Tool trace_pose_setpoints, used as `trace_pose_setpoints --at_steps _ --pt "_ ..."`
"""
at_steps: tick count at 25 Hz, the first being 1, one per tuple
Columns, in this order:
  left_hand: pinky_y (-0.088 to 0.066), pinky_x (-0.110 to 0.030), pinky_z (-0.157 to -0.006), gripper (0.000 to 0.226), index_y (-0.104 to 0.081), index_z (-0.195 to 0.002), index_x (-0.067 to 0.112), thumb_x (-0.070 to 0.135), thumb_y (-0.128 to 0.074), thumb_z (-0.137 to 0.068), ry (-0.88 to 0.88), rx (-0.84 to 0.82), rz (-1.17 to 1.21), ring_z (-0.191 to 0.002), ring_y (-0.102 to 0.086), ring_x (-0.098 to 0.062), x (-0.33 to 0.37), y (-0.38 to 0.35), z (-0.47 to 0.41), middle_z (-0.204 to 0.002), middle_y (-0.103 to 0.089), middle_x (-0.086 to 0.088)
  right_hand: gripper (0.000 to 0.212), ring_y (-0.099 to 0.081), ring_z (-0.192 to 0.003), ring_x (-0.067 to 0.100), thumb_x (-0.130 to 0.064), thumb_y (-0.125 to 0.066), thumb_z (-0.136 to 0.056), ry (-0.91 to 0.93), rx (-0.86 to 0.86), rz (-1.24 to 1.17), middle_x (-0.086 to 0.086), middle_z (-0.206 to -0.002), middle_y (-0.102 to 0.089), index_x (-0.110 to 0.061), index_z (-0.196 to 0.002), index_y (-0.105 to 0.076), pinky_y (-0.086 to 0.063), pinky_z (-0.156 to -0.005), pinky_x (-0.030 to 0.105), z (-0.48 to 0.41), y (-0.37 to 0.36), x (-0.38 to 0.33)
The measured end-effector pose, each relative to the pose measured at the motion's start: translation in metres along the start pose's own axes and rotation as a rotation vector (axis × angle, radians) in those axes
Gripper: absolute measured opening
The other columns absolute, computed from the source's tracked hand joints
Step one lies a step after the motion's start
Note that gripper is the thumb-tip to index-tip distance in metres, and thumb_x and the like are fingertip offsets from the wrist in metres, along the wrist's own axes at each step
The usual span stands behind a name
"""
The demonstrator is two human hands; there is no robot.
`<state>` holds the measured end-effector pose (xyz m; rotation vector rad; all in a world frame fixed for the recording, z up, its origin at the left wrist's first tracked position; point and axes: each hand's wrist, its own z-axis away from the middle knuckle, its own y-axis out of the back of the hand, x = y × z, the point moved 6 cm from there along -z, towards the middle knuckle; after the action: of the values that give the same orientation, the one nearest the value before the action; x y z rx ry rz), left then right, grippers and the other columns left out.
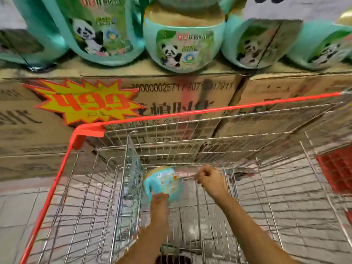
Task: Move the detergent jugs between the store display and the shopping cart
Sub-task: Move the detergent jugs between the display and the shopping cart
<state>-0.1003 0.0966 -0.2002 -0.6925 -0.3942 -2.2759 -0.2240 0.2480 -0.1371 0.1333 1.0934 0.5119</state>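
Observation:
A turquoise detergent jug (163, 182) with a tan cap sits low inside the wire shopping cart (190, 113). My left hand (160, 200) grips the jug from its near side. My right hand (209, 177) hovers just right of the jug with its fingers curled, holding nothing that I can see. Several matching turquoise jugs with panda labels, such as the middle one (182, 44), stand in a row on the store display of stacked cardboard boxes (171, 88) beyond the cart. The picture is blurred by motion.
The cart has a red plastic rim and wire walls on all sides. A yellow and red starburst price sign (85, 101) hangs on the boxes. A red basket (337, 172) sits at the right. Grey tiled floor (17, 206) lies to the left.

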Motion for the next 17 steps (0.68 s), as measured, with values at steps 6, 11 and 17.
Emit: trace_pose_setpoints --at_steps 6,11,17 --pt "-0.04 -0.028 -0.059 0.025 -0.056 -0.117 -0.002 0.015 -0.052 -0.099 0.042 0.273 0.124 -0.077 -0.05 -0.023 -0.047 0.018 -0.103 -0.091 -0.049 -0.017 0.017 -0.054 -0.065 0.02 -0.007 -0.065 -0.089 -0.287 -0.086 -0.134 0.009 -0.072 -0.06 -0.017 -0.076 -0.061 -0.04 -0.057 0.023 -0.082 -0.058 0.109" --pt "-0.045 -0.027 -0.072 0.021 -0.06 -0.108 0.006 0.021 -0.059 -0.092 0.018 0.262 0.146 -0.086 -0.052 -0.022 -0.075 0.028 -0.175 -0.09 -0.057 -0.003 0.051 -0.056 -0.084 0.013 -0.014 -0.067 -0.089 -0.317 -0.172 -0.119 0.01 -0.113 -0.06 -0.004 -0.135 -0.046 -0.043 -0.066 0.018 -0.146 -0.099 0.171" --pt "-0.055 -0.034 -0.071 0.011 -0.063 -0.096 0.004 -0.001 -0.053 -0.096 0.041 0.071 0.18 -0.075 -0.066 -0.023 -0.097 0.011 -0.226 -0.079 -0.069 -0.007 0.061 -0.066 -0.077 0.011 0.011 -0.063 -0.084 -0.346 -0.32 -0.313 0.017 -0.122 -0.062 -0.002 -0.139 -0.041 -0.056 -0.062 0.019 -0.166 -0.165 0.221"
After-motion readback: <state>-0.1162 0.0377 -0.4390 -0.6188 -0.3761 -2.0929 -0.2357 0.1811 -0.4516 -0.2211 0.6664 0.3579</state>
